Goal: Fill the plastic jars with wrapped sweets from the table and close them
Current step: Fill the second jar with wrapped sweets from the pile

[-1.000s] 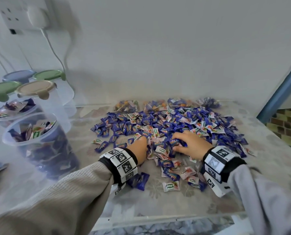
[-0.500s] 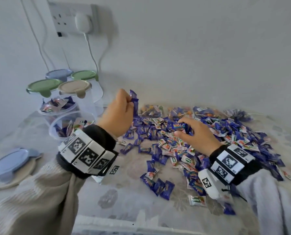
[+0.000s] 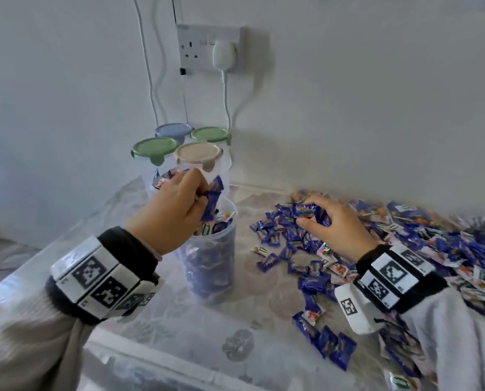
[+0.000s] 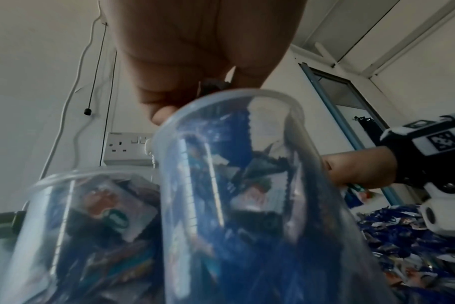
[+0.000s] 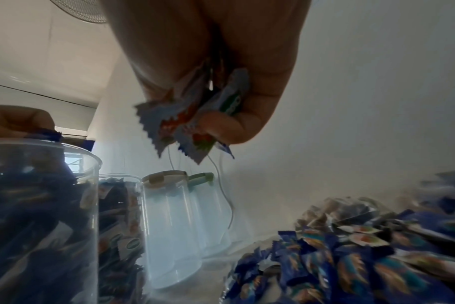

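Having lifted my left hand (image 3: 176,210) off the surface, I now pinch sweets (image 3: 213,197) over the open jar (image 3: 210,266) just below it, while my right hand (image 3: 334,224) grips another bunch above the pile (image 3: 433,249), so filling continues.

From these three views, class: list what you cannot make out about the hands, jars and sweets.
- Left hand: how many sweets it grips; head view, fingers cover them.
- Open jar: its base; left wrist view, cut off by the edge.
- Second open jar: its fill; head view, behind the left hand.
- Sweet pile: wrapper print; right wrist view, blurred.
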{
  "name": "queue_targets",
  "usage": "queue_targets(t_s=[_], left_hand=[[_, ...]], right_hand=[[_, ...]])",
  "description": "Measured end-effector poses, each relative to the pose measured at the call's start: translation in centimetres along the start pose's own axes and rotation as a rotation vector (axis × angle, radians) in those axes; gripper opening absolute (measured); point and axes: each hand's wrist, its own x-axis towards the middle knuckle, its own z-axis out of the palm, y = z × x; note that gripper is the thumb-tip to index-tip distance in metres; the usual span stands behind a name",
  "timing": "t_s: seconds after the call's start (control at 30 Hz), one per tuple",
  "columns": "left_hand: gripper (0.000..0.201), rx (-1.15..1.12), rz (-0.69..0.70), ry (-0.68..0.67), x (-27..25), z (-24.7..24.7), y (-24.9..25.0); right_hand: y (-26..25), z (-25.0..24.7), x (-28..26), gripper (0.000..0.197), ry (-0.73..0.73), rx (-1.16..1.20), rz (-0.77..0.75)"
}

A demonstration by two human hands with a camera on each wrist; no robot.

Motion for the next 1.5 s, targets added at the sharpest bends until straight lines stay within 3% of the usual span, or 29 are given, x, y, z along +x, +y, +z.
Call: queue_targets(t_s=[0.17,0.27,0.43,0.5,0.67,0.9,1.2,1.4,1.5], left_hand=[[0.029,0.074,0.136,-0.031,-1.3,-0.4,-1.2],[0.036,0.014,0.103,0.034,-2.0,-0.2,-1.7],[0.084,-0.189,-0.023,0.052,-3.4,0.8,-3.1],[0.093,-0.27,-0.051,0.038,-3.9,1.4,-3.7],[0.094,-0.447,-0.073,0.011,-4.4,2.8,-4.2],[0.101,-0.526,-0.122,0.051,-4.7,3.7,-4.4],[0.088,-0.749,-0.144,-0.01,-4.6,4.0,-4.8],[0.09,-0.758,-0.123,-0.027,-4.8,3.7,-5.4],[0.09,-0.788,-0.105,-0.011,-5.0,3.5,-5.6]], right_hand=[[-2.8,0.7,1.5,0.014,0.035,0.033,-0.077],[-4.9,1.0,2.7,0.015,0.085,0.095,-0.175],[-9.7,2.2,4.8,0.016,0.139,0.267,-0.363],[-11.4,3.0,5.4,0.02,0.144,0.315,-0.431],[-13.4,5.6,6.6,0.02,0.063,0.343,-0.489],[-12.8,7.1,6.8,0.012,-0.06,0.458,-0.382],[-13.4,6.4,6.8,0.008,-0.11,0.67,-0.275],[-13.5,5.5,6.6,0.01,-0.135,0.523,-0.27],[-13.6,4.7,6.3,0.021,-0.201,0.315,-0.257]])
